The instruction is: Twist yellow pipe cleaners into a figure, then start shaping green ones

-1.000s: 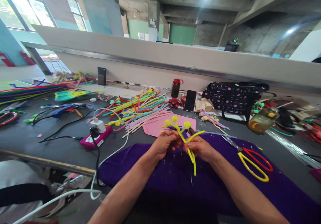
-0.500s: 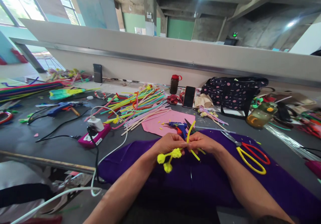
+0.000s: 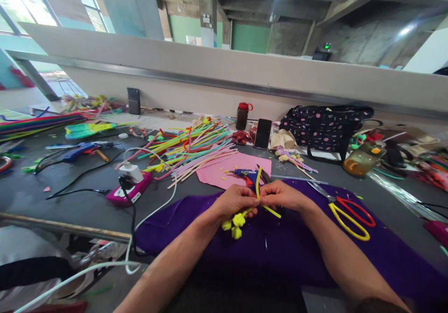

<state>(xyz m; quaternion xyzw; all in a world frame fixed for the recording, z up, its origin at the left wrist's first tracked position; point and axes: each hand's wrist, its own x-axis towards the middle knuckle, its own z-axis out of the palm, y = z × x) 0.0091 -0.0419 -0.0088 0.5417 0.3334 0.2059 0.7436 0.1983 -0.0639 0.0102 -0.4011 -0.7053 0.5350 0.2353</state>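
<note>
Both my hands meet above a purple cloth (image 3: pixel 294 252), pinching yellow pipe cleaners (image 3: pixel 258 182) between the fingertips. One strand sticks up from the pinch and another slants down to the right. My left hand (image 3: pixel 236 201) is closed on the stems, and small fluffy yellow balls (image 3: pixel 238 220) hang below its fingers. My right hand (image 3: pixel 282 195) is closed on the strand at the crossing point. The exact twist between the fingertips is hidden. Just beyond the hands, a blue glue gun (image 3: pixel 245 174) rests on a pink sheet (image 3: pixel 213 169).
Scissors (image 3: pixel 350 217) with red and yellow handles lie at the right on the cloth. A pile of coloured pipe cleaners (image 3: pixel 196 147) is at the back. A magenta power strip (image 3: pixel 129 190) with cables stands left. A phone (image 3: pixel 262 133), a dark bag (image 3: pixel 322 128) and a bottle (image 3: pixel 364 159) line the back.
The yellow balls have shifted slightly and sit closer together under my left hand. The upright strand has moved a little left, and the lower strand's end has come slightly up. Both hands keep their pinch.
</note>
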